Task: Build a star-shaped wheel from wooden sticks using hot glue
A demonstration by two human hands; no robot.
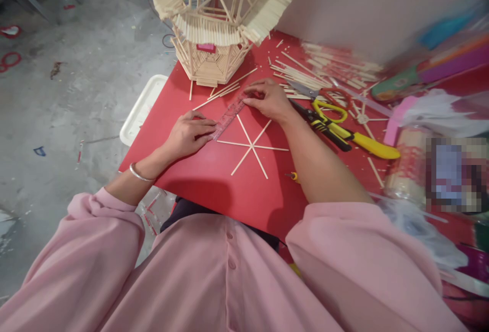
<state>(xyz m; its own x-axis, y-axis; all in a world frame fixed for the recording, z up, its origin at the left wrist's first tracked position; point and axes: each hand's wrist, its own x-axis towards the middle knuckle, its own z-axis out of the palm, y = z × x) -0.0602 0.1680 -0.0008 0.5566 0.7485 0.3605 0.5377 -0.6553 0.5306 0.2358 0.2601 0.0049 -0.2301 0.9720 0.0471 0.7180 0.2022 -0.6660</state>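
A clear plastic ruler (229,117) lies slantwise between my hands, just above the red tabletop. My left hand (190,133) grips its near end, fingers pressed together. At the far end, my right hand (268,99) pinches the ruler between thumb and fingers. Right below the ruler, several thin wooden sticks joined at the centre form a six-armed star (252,145) lying flat. Loose sticks (223,95) rest behind the ruler. A small yellow-tipped tool (293,176) lies beside my right forearm, partly hidden by it.
A stick-built pagoda model (210,26) stands at the back of the red table (183,169). To the right lie scissors (328,110), yellow-handled cutters (355,141), a pile of sticks (336,64) and plastic bags (424,235). A white stool (132,123) stands left.
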